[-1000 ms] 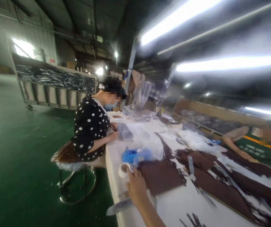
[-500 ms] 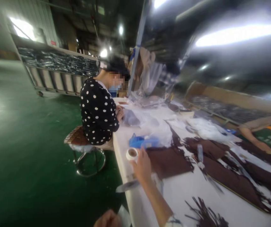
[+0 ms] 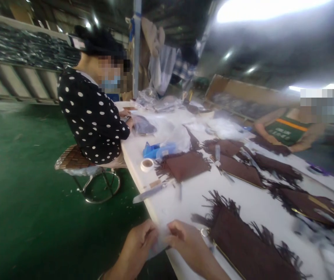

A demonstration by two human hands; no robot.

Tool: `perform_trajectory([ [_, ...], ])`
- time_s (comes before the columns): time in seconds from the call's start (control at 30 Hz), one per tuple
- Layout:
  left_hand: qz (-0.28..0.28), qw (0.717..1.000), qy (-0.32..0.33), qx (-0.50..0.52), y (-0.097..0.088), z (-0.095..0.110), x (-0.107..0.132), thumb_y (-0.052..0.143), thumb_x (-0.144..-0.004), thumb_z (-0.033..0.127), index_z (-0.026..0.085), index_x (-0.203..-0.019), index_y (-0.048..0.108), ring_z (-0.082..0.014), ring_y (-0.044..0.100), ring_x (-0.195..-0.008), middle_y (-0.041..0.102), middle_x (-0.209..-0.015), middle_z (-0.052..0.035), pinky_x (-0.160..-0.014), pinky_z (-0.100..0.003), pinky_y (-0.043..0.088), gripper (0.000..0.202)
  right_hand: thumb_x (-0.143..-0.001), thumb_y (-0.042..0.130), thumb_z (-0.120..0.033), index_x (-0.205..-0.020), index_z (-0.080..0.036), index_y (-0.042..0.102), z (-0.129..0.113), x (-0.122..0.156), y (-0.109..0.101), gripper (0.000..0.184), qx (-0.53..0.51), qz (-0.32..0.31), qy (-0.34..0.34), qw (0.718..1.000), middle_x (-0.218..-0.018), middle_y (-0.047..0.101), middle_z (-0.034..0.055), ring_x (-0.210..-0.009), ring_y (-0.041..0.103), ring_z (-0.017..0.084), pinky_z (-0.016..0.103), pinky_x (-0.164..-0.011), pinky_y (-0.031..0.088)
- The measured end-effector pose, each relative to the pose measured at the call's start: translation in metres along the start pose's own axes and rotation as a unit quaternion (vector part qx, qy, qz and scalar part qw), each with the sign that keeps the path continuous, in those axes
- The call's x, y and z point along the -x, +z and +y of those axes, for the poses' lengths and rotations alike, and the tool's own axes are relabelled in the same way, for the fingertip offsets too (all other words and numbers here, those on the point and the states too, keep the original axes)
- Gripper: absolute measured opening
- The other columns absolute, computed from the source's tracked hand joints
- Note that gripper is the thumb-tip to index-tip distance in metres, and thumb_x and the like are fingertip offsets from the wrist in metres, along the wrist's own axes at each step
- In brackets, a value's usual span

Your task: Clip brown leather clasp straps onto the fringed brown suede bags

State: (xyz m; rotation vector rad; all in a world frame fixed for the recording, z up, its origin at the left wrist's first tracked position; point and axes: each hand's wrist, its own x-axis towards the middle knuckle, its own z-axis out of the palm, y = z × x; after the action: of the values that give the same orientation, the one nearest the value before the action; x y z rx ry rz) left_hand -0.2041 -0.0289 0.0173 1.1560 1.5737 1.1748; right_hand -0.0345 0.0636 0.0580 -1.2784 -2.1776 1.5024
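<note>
My left hand and my right hand face each other at the near table edge. Pinched between their fingertips is a thin, translucent plastic bag, partly hidden and blurred. Beside my right hand lies a dark brown fringed pouch with a gold-coloured zip along its edge. Farther up the table, a roll of tape rests on its side near the left edge, in front of a blue tape dispenser. Another brown fringed pouch lies right of the roll.
A co-worker in a dotted top sits on a stool at the table's left side. Across the table, another person's arm reaches to brown fringed pieces. Clear plastic and more pouches cover the white table.
My right hand has left the tape roll and come back to the near edge, meeting my left hand at the plastic bag. The roll stays on the table. The view has shifted right.
</note>
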Motion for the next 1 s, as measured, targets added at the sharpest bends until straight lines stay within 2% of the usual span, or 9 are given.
perform_trajectory([
  [0.03,-0.015,1.0,0.004,0.011,0.003,0.0,0.003,0.053,-0.094,0.045,0.016,-0.076,0.06,-0.0148,0.055,-0.065,0.059,-0.067,-0.0004,-0.062,-0.024,0.04,0.035,-0.079,0.063,-0.025,-0.076,-0.02,0.066,0.0,0.007,-0.003,0.006,0.015,0.009,-0.001,1.0,-0.07,0.066,-0.0037,-0.067,0.059,0.015,0.023,-0.06,0.038],
  [0.07,-0.036,0.999,0.0,0.038,0.005,-0.002,0.006,0.056,-0.093,0.047,0.016,-0.08,0.062,-0.0148,0.056,-0.066,0.061,-0.07,-0.0007,-0.063,-0.024,0.041,0.034,-0.08,0.061,-0.024,-0.068,-0.02,0.064,0.002,0.013,-0.006,0.013,0.026,0.022,-0.002,0.999,-0.063,0.062,-0.0041,-0.064,0.057,0.014,0.023,-0.058,0.036],
  [0.17,-0.12,0.981,-0.057,0.143,0.01,-0.018,0.016,0.073,-0.076,0.057,0.015,-0.091,0.062,-0.0148,0.057,-0.063,0.063,-0.076,-0.0014,-0.058,-0.023,0.044,0.045,-0.08,0.06,-0.027,-0.066,-0.019,0.062,0.013,0.032,-0.015,0.016,0.006,0.062,0.015,0.998,-0.06,0.06,-0.0035,-0.062,0.055,0.014,0.023,-0.056,0.035],
  [0.23,-0.161,0.969,-0.104,0.157,0.011,-0.033,0.024,0.081,-0.063,0.063,0.014,-0.086,0.06,-0.0141,0.056,-0.057,0.062,-0.07,-0.0006,-0.052,-0.023,0.042,0.057,-0.08,0.059,-0.03,-0.068,-0.019,0.062,0.026,0.044,-0.018,0.017,-0.038,0.07,0.026,0.996,-0.063,0.062,-0.002,-0.063,0.057,0.015,0.024,-0.059,0.039],
  [0.3,-0.175,0.967,-0.129,0.134,0.008,-0.045,0.031,0.081,-0.059,0.067,0.014,-0.077,0.058,-0.0129,0.054,-0.052,0.061,-0.064,0.0002,-0.05,-0.022,0.04,0.06,-0.081,0.059,-0.035,-0.068,-0.018,0.061,0.043,0.055,-0.017,0.021,-0.079,0.074,0.039,0.993,-0.064,0.064,-0.0003,-0.062,0.058,0.015,0.025,-0.061,0.041],
  [0.5,-0.198,0.965,-0.151,0.085,0.0,-0.051,0.042,0.072,-0.064,0.075,0.015,-0.067,0.055,-0.0086,0.047,-0.04,0.057,-0.049,0.0019,-0.044,-0.02,0.027,0.063,-0.083,0.056,-0.05,-0.066,-0.019,0.057,0.08,0.078,0.002,0.036,-0.139,0.089,0.068,0.984,-0.063,0.064,0.001,-0.059,0.054,0.015,0.025,-0.058,0.039],
  [0.77,-0.214,0.953,-0.206,0.06,0.007,-0.047,0.042,0.057,-0.071,0.083,0.018,-0.07,0.051,-0.0099,0.048,-0.036,0.054,-0.05,0.0035,-0.038,-0.019,0.029,0.065,-0.081,0.056,-0.052,-0.064,-0.021,0.051,0.089,0.089,0.011,0.036,-0.171,0.129,0.077,0.974,-0.057,0.05,-0.0034,-0.057,0.048,0.014,0.024,-0.056,0.038],
  [0.87,-0.253,0.942,-0.215,0.054,0.005,-0.052,0.042,0.056,-0.073,0.082,0.017,-0.071,0.052,-0.012,0.052,-0.042,0.056,-0.054,0.0018,-0.043,-0.02,0.032,0.065,-0.082,0.054,-0.053,-0.062,-0.022,0.048,0.084,0.091,0.013,0.037,-0.171,0.138,0.098,0.971,-0.056,0.051,-0.0033,-0.055,0.048,0.014,0.025,-0.054,0.037],
  [1.0,-0.262,0.953,-0.139,0.056,0.006,-0.057,0.035,0.065,-0.077,0.071,0.013,-0.077,0.06,-0.0152,0.06,-0.066,0.064,-0.072,-0.0033,-0.059,-0.022,0.037,0.058,-0.083,0.053,-0.05,-0.062,-0.022,0.048,0.076,0.089,0.019,0.035,-0.149,0.15,0.111,0.971,-0.057,0.053,-0.0035,-0.057,0.051,0.014,0.023,-0.053,0.036],
])
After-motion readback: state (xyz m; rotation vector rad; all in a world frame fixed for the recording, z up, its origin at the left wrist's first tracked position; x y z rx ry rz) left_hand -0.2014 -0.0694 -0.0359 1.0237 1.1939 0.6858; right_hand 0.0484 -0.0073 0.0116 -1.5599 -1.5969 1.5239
